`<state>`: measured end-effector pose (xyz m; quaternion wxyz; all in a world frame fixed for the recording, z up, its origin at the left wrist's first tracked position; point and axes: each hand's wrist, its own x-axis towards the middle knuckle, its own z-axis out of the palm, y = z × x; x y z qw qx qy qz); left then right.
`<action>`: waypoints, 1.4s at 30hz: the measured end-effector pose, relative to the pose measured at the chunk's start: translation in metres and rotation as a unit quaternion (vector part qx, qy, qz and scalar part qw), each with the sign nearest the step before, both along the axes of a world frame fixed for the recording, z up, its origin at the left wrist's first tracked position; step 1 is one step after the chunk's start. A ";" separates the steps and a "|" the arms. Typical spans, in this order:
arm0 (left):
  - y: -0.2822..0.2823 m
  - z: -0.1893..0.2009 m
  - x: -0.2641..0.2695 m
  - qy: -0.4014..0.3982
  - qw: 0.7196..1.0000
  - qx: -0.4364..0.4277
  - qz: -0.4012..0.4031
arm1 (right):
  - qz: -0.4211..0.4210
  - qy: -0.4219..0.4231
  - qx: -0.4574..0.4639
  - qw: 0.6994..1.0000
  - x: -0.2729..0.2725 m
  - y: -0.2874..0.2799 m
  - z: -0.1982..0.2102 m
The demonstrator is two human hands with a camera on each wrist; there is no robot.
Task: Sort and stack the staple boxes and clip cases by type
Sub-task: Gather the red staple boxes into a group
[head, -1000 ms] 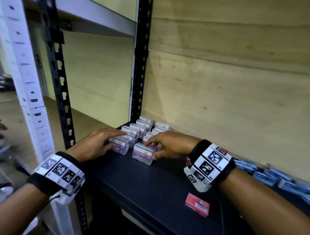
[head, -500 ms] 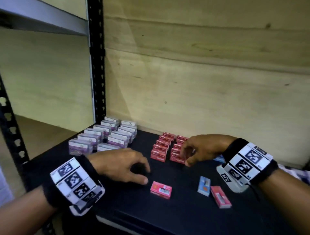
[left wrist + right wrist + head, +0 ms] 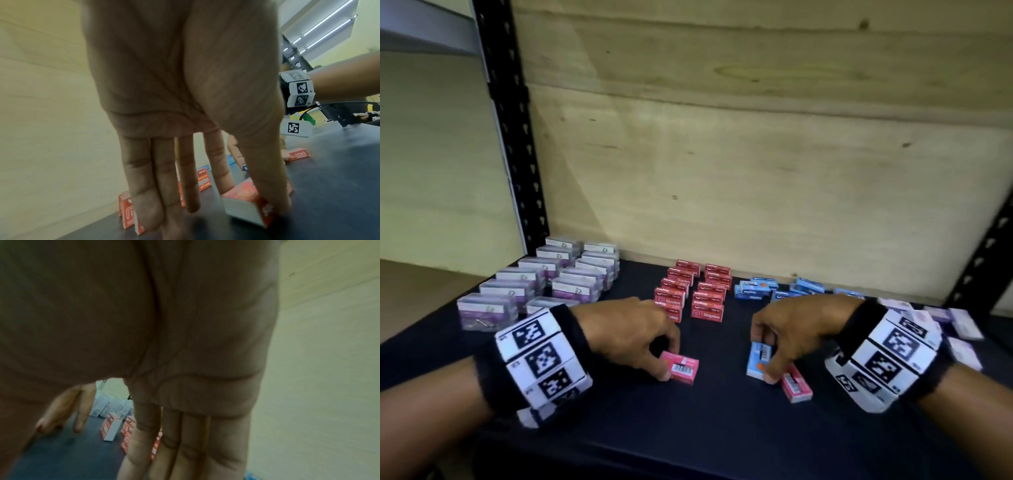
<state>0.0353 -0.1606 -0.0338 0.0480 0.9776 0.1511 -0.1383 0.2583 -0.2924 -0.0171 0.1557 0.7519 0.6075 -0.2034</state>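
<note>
Head view shows the left hand (image 3: 630, 334) pinching a loose red box (image 3: 681, 367), the right hand (image 3: 796, 330) pinching a blue box (image 3: 758, 359); sorted rows (image 3: 690, 294) beyond, strays left.

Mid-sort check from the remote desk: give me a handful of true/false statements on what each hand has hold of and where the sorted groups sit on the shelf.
1. The left hand has its grip on a loose red staple box. True.
2. The right hand is holding a clear clip case. False: it pinches a blue staple box.
3. The clip cases sit grouped at the left of the shelf, beside the black upright. True.
4. The red staple boxes are piled in one tall stack. False: they stand in two rows running toward the back wall.
5. Another red box lies loose on the shelf by the right hand. True.
</note>
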 end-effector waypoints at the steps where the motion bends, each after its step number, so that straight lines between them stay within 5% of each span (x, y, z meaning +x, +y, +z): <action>1: 0.002 0.000 0.004 0.001 1.000 -0.002 0.006 | 0.000 -0.004 0.009 1.000 0.000 0.001 0.000; 9: 0.021 -0.001 0.014 0.003 0.998 0.008 0.060 | -0.055 0.036 0.070 0.995 0.030 -0.001 0.010; 20: 0.039 0.007 0.027 0.009 0.995 -0.041 0.087 | -0.169 0.043 0.039 0.984 0.087 0.004 -0.006; 34: 0.049 0.003 0.030 0.000 0.988 -0.103 0.112 | -0.112 0.068 0.081 0.988 0.098 0.002 -0.006; 42: 0.049 0.003 0.030 0.007 0.988 -0.106 0.114 | -0.096 -0.015 0.096 0.991 0.098 0.007 -0.008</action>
